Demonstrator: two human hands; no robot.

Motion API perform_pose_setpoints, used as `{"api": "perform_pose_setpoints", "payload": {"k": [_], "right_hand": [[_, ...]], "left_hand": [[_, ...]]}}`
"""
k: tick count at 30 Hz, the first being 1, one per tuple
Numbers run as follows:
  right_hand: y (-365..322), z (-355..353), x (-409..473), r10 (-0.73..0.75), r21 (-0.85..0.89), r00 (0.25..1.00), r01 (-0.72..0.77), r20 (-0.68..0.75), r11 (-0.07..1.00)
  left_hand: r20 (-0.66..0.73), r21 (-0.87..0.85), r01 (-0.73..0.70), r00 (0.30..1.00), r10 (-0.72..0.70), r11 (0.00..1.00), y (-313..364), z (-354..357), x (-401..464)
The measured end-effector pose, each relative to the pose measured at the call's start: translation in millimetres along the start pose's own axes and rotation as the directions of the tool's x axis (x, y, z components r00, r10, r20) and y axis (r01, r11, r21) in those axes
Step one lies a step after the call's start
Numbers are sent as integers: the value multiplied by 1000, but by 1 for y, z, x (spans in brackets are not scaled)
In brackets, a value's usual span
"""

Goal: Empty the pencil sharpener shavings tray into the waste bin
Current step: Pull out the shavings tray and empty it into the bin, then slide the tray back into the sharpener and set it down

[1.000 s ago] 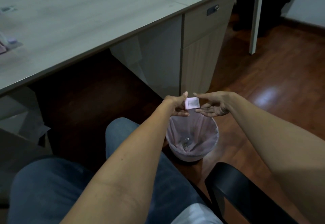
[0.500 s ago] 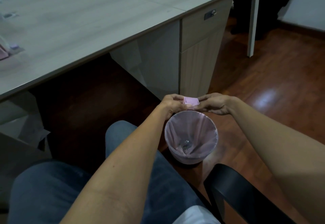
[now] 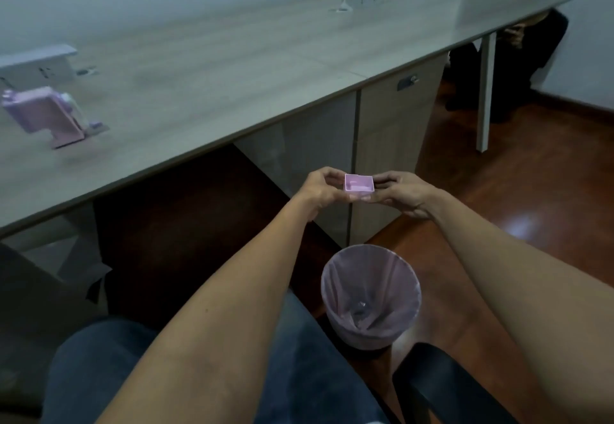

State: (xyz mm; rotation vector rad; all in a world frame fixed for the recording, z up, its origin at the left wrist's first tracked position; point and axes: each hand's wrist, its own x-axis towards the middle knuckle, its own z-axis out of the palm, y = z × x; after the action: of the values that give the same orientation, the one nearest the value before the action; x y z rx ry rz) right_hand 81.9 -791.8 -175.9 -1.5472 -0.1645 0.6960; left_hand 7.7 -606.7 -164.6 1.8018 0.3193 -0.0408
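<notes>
Both hands, left hand and right hand, are pinching the pink shavings tray opening-up, above and beyond the waste bin; any leftover shavings are risking falling outside the bin if tipped here.

Dim bluish light, soft motion blur, floor glare, wide-angle bowing

long grey desk, wooden floor

Waste bin mouth open, unobstructed; desk edge close ahead; chair armrest beside bin.
</notes>
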Motion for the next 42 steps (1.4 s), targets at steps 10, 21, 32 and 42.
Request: {"api": "perform_pose_setpoints", "payload": {"k": [10, 21, 32, 42], "right_hand": [[-140, 34, -15, -272, -84, 954, 283, 128, 955], [-253, 161, -8, -403, -98, 832, 470, 382, 877], [-280, 345, 12, -417, -34, 667, 552, 617, 833], [-255, 441, 45, -388, -34, 590, 577, 708, 816]], "left_hand": [[-60, 145, -275, 956, 286, 951, 116, -86, -12], [-262, 159, -313, 901, 346, 936, 174, -216, -83], [-520, 259, -213, 791, 322, 942, 156, -365, -165], [-620, 190, -146, 749, 234, 971, 107, -425, -201]]}}
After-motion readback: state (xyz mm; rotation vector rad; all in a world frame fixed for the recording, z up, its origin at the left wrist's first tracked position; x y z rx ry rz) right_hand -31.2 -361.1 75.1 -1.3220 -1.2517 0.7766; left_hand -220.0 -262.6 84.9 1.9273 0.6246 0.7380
